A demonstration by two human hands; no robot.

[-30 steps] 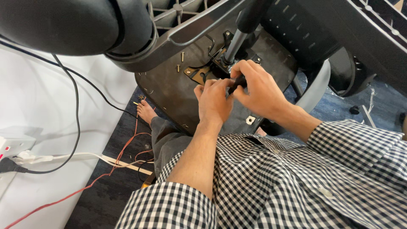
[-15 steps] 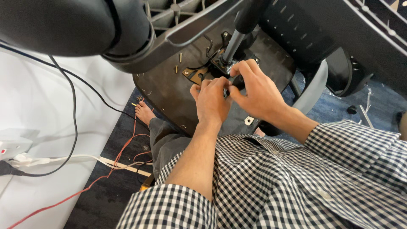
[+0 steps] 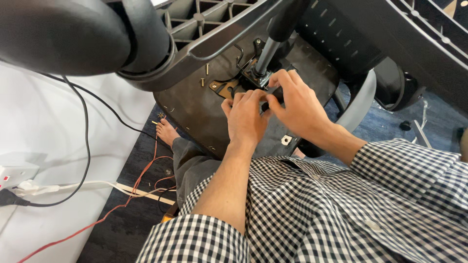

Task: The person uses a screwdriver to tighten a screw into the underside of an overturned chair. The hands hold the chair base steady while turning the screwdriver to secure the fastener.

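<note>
Now | left hand [image 3: 246, 119] and right hand [image 3: 297, 104] both pinching small black part [image 3: 271, 100] | on chair underside [image 3: 195, 107]

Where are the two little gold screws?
The gold screws stand upright on the dark seat underside, upper middle of the head view, just left of the left hand.

Bright, even indoor light, soft shadows, sharp at centre w/ slight blur on near armrest [image 3: 73, 34] top-left.
</note>
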